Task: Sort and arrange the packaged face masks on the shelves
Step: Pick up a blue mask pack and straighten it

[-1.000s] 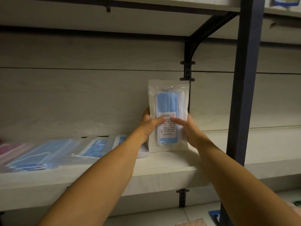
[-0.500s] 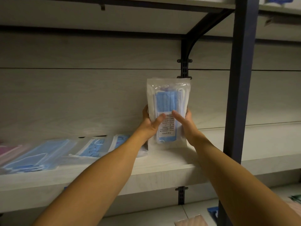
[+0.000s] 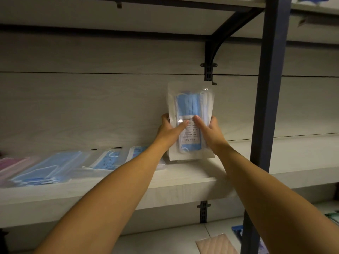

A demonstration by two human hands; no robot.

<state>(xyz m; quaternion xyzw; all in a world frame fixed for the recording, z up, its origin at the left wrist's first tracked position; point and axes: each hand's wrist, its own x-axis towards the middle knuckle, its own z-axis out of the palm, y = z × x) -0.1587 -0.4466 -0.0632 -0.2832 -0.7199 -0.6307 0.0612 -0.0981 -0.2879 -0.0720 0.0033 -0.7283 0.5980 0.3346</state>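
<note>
The left hand [image 3: 169,130] and right hand [image 3: 208,130] clasped an upright mask pack [image 3: 190,107] from either side; it stood on the shelf [image 3: 183,182] against the back panel; more packs [image 3: 49,169] lay flat leftward.

2 bare, apparently sleeveless forearms [image 3: 117,195]

Dim warm indoor light, soft shadow under the shelf [image 3: 183,184], blurred left edge, wide-angle bending at the borders

I see a dark metal upright post [image 3: 269,107] at right, with a black curved bracket [image 3: 218,43] against the pale woodgrain back panel [image 3: 91,107]. Tiled floor [image 3: 165,239] shows below.
</note>
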